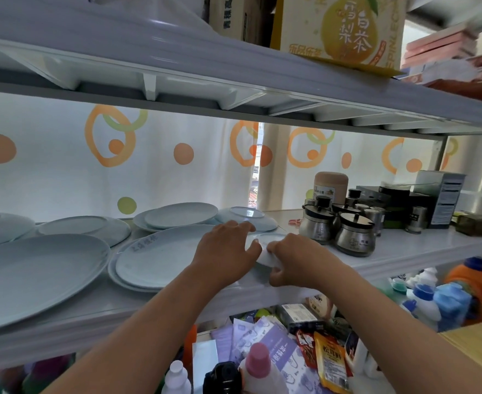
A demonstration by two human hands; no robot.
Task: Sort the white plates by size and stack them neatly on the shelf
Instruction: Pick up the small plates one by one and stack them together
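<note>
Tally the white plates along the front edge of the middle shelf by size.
large plate: 1
medium plates, stacked: 2 visible
small plate, held by the left hand and right hand: 1
Total: 4

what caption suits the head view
Left hand and right hand hold a small white plate at the shelf edge, beside larger plates and steel condiment pots.
</note>
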